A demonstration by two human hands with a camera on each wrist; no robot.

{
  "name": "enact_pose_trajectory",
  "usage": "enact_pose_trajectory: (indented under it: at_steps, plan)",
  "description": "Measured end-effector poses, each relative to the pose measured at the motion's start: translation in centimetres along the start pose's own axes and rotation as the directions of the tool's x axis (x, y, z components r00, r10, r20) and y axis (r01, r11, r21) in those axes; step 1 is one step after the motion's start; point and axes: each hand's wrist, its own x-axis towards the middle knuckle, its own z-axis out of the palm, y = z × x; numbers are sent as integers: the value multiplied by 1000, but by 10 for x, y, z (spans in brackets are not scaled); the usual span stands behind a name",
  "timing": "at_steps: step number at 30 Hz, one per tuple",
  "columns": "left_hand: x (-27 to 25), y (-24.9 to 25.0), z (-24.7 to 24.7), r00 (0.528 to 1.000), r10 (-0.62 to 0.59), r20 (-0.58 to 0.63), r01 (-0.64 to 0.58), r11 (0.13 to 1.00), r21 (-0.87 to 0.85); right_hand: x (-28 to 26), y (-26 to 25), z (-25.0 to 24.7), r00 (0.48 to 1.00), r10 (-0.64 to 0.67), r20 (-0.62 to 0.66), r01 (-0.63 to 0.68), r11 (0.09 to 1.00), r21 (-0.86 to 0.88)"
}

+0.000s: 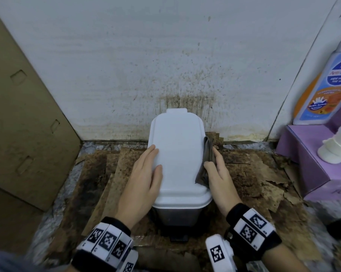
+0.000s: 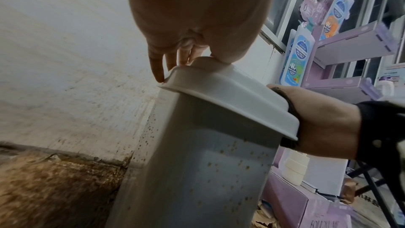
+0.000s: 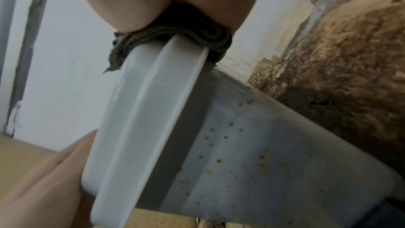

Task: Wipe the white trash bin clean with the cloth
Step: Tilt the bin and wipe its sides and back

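Cardboard box (image 1: 18,114) far left. Left hand (image 1: 144,179) lies flat w/ straight fingers on the pedal bin's white lid (image 1: 178,152), holding nothing. Bin's mid-scene, against the wall. Right hand (image 1: 222,181) pinches a grey rag (image 1: 202,174) over the lid's right rim. Purple display stand (image 1: 303,154) on the right.

The small bin's smooth white plastic lid (image 1: 178,154) is showing plain white; its grey plastic body (image 2: 197,171) is carrying brown speckles. The crumpled grey-brown cloth (image 1: 202,174) is looking dark, and the white painted wall (image 1: 165,55) is bearing brown spatter.
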Motion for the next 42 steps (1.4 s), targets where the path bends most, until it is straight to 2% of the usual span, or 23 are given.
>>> enact_pose_trajectory:
  at_steps: [5, 11, 15, 20, 25, 30, 33, 36, 39, 42]
  plan:
    - [2, 1, -4, 999, 20, -29, -17, 996, 87, 5, 9, -1, 997, 59, -48, -53, 991, 120]
    - [11, 7, -3, 988, 68, -136, -47, 988, 148, 3, 6, 9, 996, 67, -53, -56, 983, 175]
    - [15, 16, 3, 987, 124, -102, -107, 981, 159, 3, 3, 21, 998, 57, -39, -45, 969, 242]
    - [23, 21, 0, 986, 145, -84, -126, 973, 192, 0, -2, 35, 998, 52, 17, -55, 936, 347]
    - [23, 16, -5, 996, 77, -42, -66, 974, 216, 0, -7, 51, 993, 99, 65, -118, 863, 491]
    - [22, -5, -22, 995, 33, 90, -56, 961, 270, 4, -1, 65, 971, 207, 116, -231, 715, 659]
    - [21, -15, -31, 994, 24, 102, -49, 965, 256, 4, 0, 68, 968, 214, 133, -243, 648, 722]
    - [21, -18, -36, 998, 10, 70, -26, 972, 235, 1, -2, 70, 981, 143, 132, -194, 683, 704]
    - [22, -20, -36, 1000, 3, 16, -6, 983, 185, -2, 3, 81, 990, 107, 90, -139, 784, 605]
    - [23, -20, -34, 1000, 4, -14, -1, 986, 168, -5, 7, 91, 997, 12, 78, -48, 879, 475]
